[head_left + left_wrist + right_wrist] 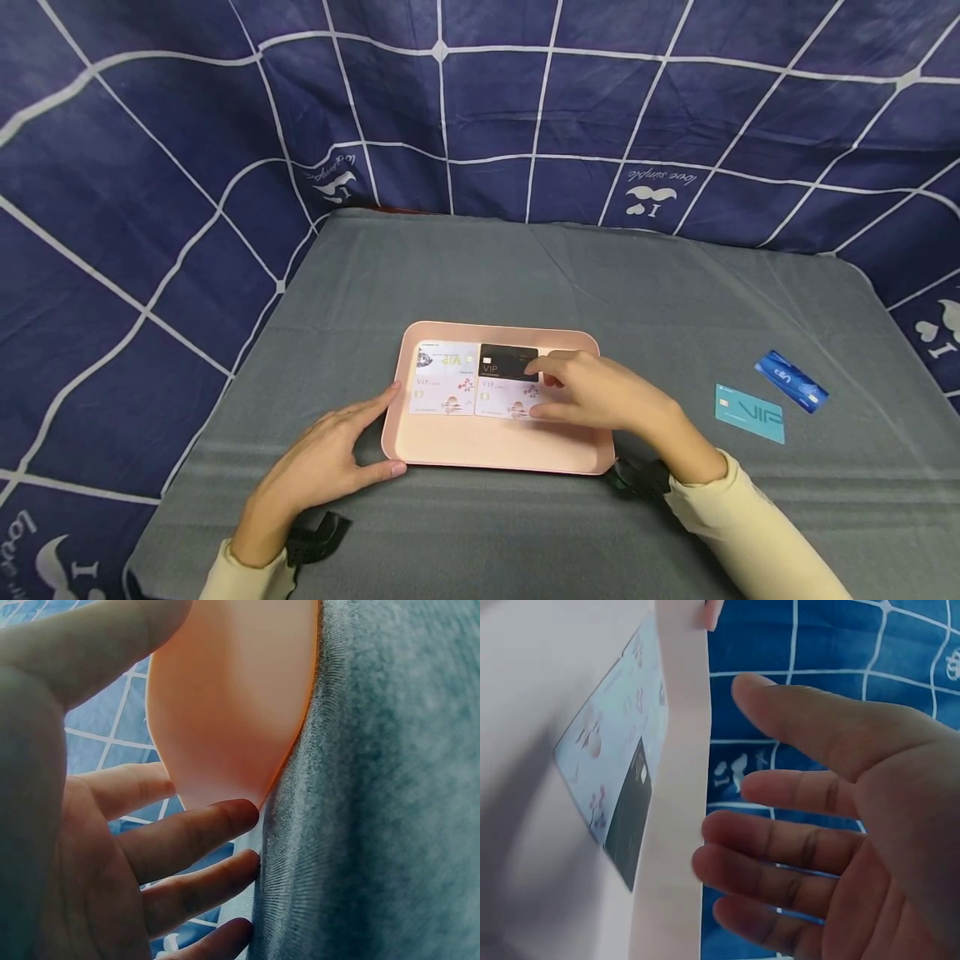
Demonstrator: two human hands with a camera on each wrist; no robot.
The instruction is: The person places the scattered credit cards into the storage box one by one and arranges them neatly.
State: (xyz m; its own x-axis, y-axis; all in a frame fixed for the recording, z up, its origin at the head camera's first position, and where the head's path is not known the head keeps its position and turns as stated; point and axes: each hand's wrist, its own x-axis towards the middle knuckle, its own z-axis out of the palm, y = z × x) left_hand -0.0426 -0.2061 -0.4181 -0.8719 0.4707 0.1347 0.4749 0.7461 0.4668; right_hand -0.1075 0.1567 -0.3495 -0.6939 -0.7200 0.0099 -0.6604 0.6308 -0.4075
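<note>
1. Tray (480, 446): centre of the head view, on the grey counter (450, 267); four cards lie in it, two above two.
2. Black card (504, 360): upper right of these four; a white card (447, 358) lies at its left, two floral cards (441, 395) fill the lower row.
3. Right hand (603, 393): right of centre, over the tray; fingers and thumb apart, one fingertip at the black card's right end. Whether it touches cannot be told.
4. Left hand (326, 462): lower left; thumb and fingers spread, touching the tray's left end.
5. Teal card (748, 412), blue card (792, 381): right of frame, side by side on the counter.
</note>
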